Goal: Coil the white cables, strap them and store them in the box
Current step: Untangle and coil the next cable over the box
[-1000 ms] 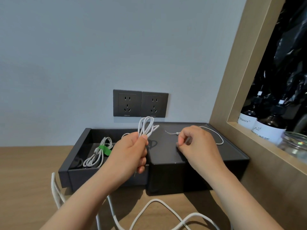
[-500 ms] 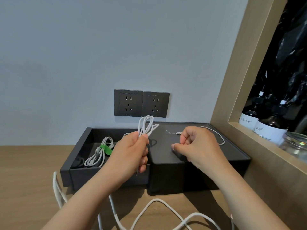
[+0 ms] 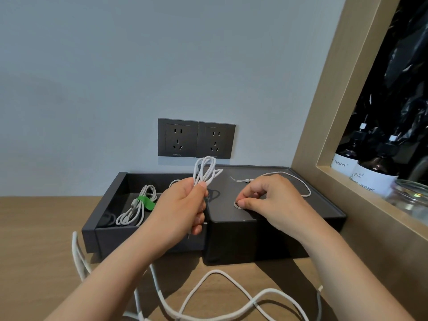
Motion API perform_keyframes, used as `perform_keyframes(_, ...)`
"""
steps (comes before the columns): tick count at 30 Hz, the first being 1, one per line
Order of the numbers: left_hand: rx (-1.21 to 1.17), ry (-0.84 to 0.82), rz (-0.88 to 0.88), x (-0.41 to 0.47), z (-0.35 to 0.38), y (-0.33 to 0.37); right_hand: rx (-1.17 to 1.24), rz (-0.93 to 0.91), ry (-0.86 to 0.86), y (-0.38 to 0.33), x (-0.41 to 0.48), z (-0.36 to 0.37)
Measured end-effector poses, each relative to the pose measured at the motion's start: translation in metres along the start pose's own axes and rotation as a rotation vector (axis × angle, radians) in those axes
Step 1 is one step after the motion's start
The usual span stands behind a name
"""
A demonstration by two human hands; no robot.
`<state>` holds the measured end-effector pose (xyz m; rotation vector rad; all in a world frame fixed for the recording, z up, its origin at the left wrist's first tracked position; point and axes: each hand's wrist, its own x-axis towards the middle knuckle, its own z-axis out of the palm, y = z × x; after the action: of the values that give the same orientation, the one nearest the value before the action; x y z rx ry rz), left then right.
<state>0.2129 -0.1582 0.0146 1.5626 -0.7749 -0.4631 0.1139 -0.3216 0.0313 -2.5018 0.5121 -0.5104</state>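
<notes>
Head cam, nearest stuff first: a loose white cable (image 3: 220,273) sprawls in loops over the wooden desk (image 3: 34,228). Just past it, the left hand (image 3: 183,209) is wrapped tight round a coiled white cable (image 3: 205,170), with the loops poking up above the fist. The right hand (image 3: 275,205) sits on the closed right part of the dark box (image 3: 143,239), thumb and forefinger pinching a thin white cord (image 3: 305,188) lying there. In the open left part lies a strapped cable (image 3: 132,214) with a green strap (image 3: 146,202). Farther back there are two wall sockets (image 3: 196,139), and bottles (image 3: 372,174) far right.

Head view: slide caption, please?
Left hand holds a coiled white cable; right hand pinches a thin cord on the box top.
</notes>
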Motion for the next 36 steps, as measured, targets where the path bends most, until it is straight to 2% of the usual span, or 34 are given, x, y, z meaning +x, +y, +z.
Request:
perform_keyframes(4, 0.004, -0.005, 0.005, 0.0, 0.0, 0.0, -0.118, -0.069, -0.08, 0.003, 0.0, -0.01)
perform_keyframes(8, -0.005, -0.007, 0.001, 0.0, 0.0, 0.0, -0.109, -0.087, -0.169, 0.006, -0.001, -0.018)
perform_keyframes(12, 0.012, -0.013, 0.001, 0.0, -0.001, -0.001, -0.117, -0.129, -0.06, 0.004, -0.001, -0.018)
perform_keyframes(16, 0.011, -0.016, 0.0, 0.0, -0.001, 0.001, -0.172, -0.18, -0.027, 0.004, -0.003, -0.014)
perform_keyframes(18, 0.019, -0.02, 0.001, -0.001, -0.001, 0.001, -0.027, -0.183, 0.023, 0.004, -0.004, -0.013)
perform_keyframes(21, 0.021, -0.017, 0.003, -0.001, -0.001, 0.001, 0.314, -0.107, 0.065, 0.001, -0.004, -0.011)
perform_keyframes(27, 0.015, -0.023, 0.0, -0.001, -0.002, 0.001, 0.927, 0.063, -0.021, -0.01, -0.006, -0.005)
perform_keyframes(33, -0.008, -0.017, -0.011, 0.001, 0.0, 0.001, 1.065, 0.107, -0.137, -0.011, -0.005, -0.008)
perform_keyframes(36, -0.016, -0.01, -0.014, 0.002, 0.0, 0.002, 0.947, 0.086, -0.126, -0.012, -0.008, -0.008)
